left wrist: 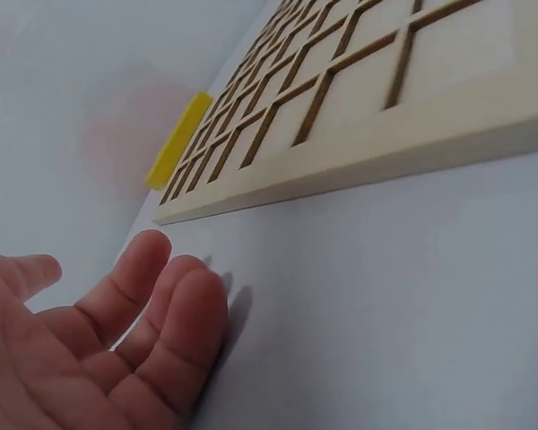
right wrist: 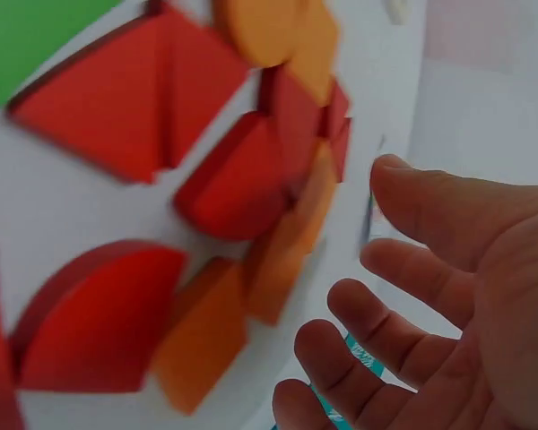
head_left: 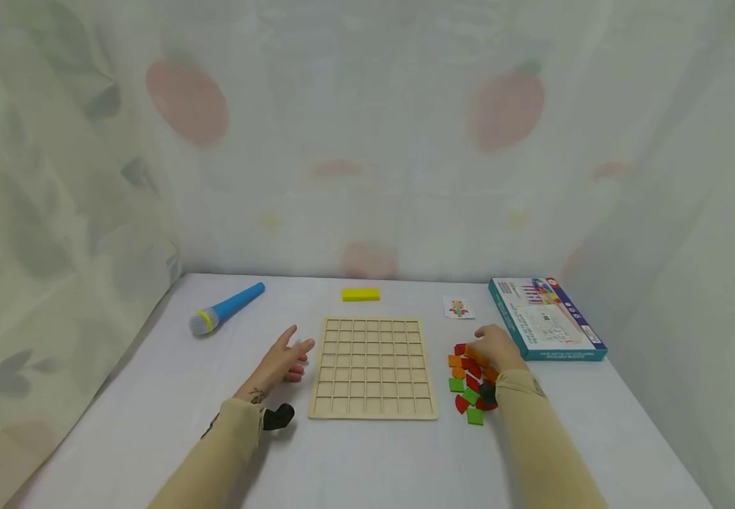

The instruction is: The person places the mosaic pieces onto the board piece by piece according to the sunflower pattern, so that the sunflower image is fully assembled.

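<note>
A pale wooden grid board (head_left: 374,408) lies in the middle of the white table, its square compartments bare. Just left of it my left hand (head_left: 283,360) is held with relaxed, spread fingers; in the left wrist view those fingers (left wrist: 193,331) hold nothing. My right hand (head_left: 495,346) hovers at the far right edge of a loose heap of flat red, orange and green pieces (head_left: 456,385). In the right wrist view its fingers are apart, with no piece between them, beside orange squares (right wrist: 202,336) and red quarter-round pieces (right wrist: 108,327).
A blue toy microphone (head_left: 234,304) lies at the left. Behind the board sits a yellow block (head_left: 360,294). A small picture card (head_left: 459,307) lies behind the pieces, and a teal-edged box (head_left: 548,318) stands at the back right. Curtains surround the table.
</note>
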A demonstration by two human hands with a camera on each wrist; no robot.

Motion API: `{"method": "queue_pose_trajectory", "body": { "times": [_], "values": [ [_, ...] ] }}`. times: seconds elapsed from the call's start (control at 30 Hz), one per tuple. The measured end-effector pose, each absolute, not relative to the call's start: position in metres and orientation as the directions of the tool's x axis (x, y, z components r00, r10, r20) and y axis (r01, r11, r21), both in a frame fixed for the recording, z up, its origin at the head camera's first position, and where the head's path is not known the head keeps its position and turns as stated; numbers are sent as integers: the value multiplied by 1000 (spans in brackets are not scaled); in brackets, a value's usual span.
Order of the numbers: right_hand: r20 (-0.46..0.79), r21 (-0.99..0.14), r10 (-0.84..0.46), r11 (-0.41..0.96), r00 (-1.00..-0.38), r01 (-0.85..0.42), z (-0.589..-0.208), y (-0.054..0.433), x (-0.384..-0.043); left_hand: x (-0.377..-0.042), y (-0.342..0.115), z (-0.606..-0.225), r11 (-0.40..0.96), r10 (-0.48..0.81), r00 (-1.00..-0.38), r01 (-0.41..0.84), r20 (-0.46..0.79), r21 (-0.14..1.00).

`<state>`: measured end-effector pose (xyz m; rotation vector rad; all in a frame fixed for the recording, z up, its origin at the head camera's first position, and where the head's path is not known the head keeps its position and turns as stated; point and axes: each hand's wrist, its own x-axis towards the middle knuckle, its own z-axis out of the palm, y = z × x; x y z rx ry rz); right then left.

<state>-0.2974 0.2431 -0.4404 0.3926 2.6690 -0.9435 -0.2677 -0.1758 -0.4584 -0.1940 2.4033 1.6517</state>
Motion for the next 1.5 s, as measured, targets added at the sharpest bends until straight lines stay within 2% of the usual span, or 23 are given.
{"method": "queue_pose_trajectory", "body": {
  "times": [0.17, 0.43, 0.63, 0.83, 1.03, 1.13, 1.27, 1.37, 1.5],
  "values": [
    [-347, -525, 139, 790, -928, 315, -448, 248, -290, -251, -171, -466, 423, 19, -975, -191, -220, 886],
    [-343, -542, 106, 789, -933, 289, -446, 241, -286, -238, -168, -477, 502, 36, -973, -181, -229, 846],
    [-347, -587, 120, 746, -930, 315, -443, 240, -289, -240, -169, -481, 509, 74, -972, -155, -222, 847],
    [-270, -667, 85, 701, -959, 250, -432, 232, -294, -242, -170, -480, 512, 105, -971, -133, -215, 849],
    [-113, -827, 67, 546, -991, 131, -418, 187, -299, -239, -170, -478, 513, 111, -969, -136, -222, 848],
    [-134, -907, 55, 396, -989, 145, -417, 157, -304, -238, -170, -478, 510, 118, -968, -132, -221, 850],
    [-192, -952, 55, 233, -980, 200, -422, 123, -313, -238, -171, -479, 513, 147, -966, -109, -212, 851],
    [-211, -953, 70, 207, -975, 221, -429, 104, -321, -238, -172, -479, 508, 162, -964, -103, -212, 855],
    [-201, -936, 69, 281, -977, 212, -440, 86, -328, -237, -174, -479, 489, 167, -960, -117, -225, 864]
  ]
}}
